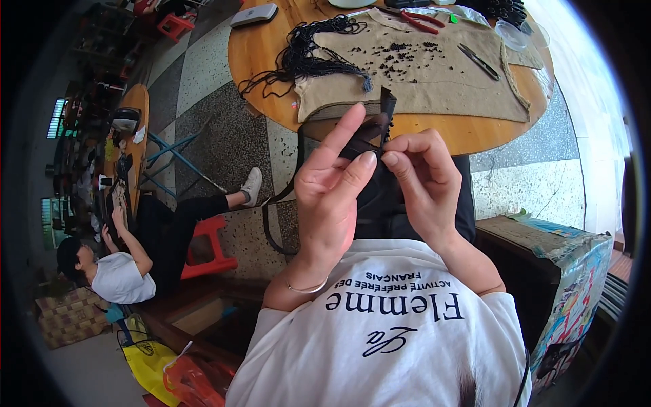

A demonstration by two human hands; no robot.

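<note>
- A person in a white printed T-shirt point(386, 325) raises both bare hands just short of the near edge of a round wooden table point(258, 47).
- The left hand point(332, 190), a thin bangle at its wrist, and the right hand point(424, 180) meet fingertip to fingertip, each pinching a narrow black strap point(380, 129); neither hand is slack.
- The strap is flat, dark and matte; it stands up between the fingers, its cut end above them, while a long loop point(271, 224) hangs down toward the floor at the left.
- On the tabletop, a beige knitted cloth point(441, 88) lies spread flat, small black beads point(407, 61) scattered across its middle.
- A tangled bundle of black cords point(305, 54) trails off the cloth's left edge.
- Red-handled pliers point(420, 22) lie near the far edge and dark scissors point(478, 61) toward the right side.
- The floor point(217, 129) is speckled terrazzo in grey and pale panels.
- At the far left another person in a white top sits on a red stool point(207, 251) at a second cluttered table point(132, 136).
</note>
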